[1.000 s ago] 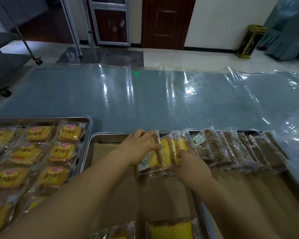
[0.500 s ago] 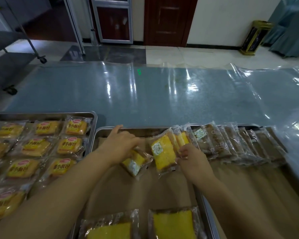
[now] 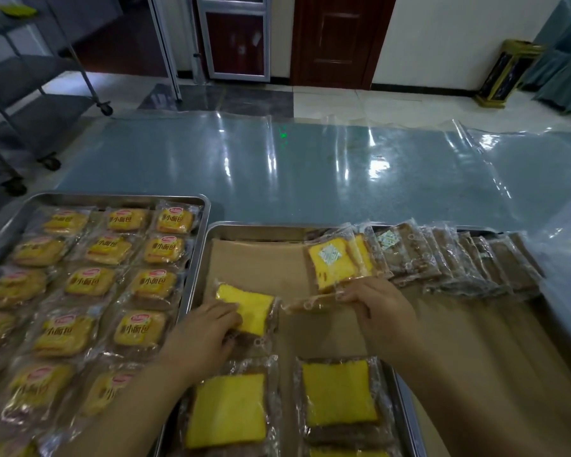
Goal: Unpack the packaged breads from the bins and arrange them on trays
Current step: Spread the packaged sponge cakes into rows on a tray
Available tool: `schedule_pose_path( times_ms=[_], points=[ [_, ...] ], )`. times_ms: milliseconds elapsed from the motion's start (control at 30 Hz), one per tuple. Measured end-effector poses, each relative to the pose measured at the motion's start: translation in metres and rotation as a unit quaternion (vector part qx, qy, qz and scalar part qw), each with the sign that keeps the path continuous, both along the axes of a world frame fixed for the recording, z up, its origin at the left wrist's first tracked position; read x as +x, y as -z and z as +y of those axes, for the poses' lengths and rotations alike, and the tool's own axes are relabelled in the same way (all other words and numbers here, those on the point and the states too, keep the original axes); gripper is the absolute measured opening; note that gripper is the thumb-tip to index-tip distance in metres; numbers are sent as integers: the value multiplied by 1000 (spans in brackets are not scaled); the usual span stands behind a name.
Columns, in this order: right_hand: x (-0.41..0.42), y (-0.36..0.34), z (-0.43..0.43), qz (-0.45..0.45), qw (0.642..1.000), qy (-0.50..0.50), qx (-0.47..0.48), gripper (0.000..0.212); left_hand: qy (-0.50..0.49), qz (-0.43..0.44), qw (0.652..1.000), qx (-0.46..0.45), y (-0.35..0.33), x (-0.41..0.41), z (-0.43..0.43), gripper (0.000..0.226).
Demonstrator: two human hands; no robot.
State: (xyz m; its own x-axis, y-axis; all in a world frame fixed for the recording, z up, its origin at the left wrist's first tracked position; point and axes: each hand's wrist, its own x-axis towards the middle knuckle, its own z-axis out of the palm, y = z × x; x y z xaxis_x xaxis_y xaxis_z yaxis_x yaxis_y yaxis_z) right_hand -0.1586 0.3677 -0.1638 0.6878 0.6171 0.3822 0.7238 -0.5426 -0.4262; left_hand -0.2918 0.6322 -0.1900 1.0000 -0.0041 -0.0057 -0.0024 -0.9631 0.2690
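Note:
My left hand (image 3: 201, 331) presses a yellow cake slice in clear wrap (image 3: 249, 308) flat onto the brown paper of the middle steel tray (image 3: 205, 255). To its right, my right hand (image 3: 379, 308) pinches the lower edge of a second wrapped yellow slice (image 3: 332, 262), which leans against a row of upright wrapped slices (image 3: 442, 258) along the tray's far side. Two wrapped yellow slices (image 3: 226, 410) (image 3: 338, 392) lie flat in the row nearest me.
A second steel tray (image 3: 119, 197) on the left is filled with several small labelled bread packs (image 3: 152, 285). Both trays sit on a blue table under clear plastic sheeting (image 3: 310, 173). A wheeled metal rack (image 3: 30, 103) stands at far left; doors and a bin stand beyond.
My left hand carried its slice down and toward me and laid it flat on the paper. The right hand pulled another slice forward out of the upright row.

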Motion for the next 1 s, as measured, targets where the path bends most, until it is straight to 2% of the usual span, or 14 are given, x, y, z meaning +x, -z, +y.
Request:
schedule_pose_path(
  times_ms=[133, 200, 267, 367, 433, 567, 667, 800, 900, 1000],
  points=[
    [-19, 10, -21, -22, 991, -26, -126, 33, -23, 2, 1000, -3, 8, -16, -6, 34],
    [-29, 18, -31, 26, 979, -27, -199, 34, -32, 9, 999, -12, 11, -20, -10, 36],
    [-34, 27, -39, 73, 970, -29, -230, 37, -43, 14, 999, -14, 14, -22, -12, 37],
    [-36, 27, -39, 111, 967, -21, -229, 40, -62, 20, 998, -23, 13, -21, -15, 31],
    [-34, 22, -34, 124, 973, 4, -195, 39, -62, 23, 998, -22, 10, -15, -16, 31],
    [-20, 4, -27, 116, 982, 83, -124, 22, -53, 13, 998, -33, 1, 14, -23, 31],
    [-1, -9, -24, 116, 976, 145, -112, 14, -38, 2, 997, -64, -8, 47, -32, 33],
    [29, -18, -22, 132, 962, 214, -104, 18, 10, 15, 998, -62, -19, 96, -38, 35],
    [49, -20, -19, 174, 945, 248, -122, 15, 80, 18, 996, -46, -22, 135, -44, 49],
    [66, -20, -13, 229, 927, 261, -145, 22, 160, 20, 987, 30, -23, 174, -56, 70]
  ],
)
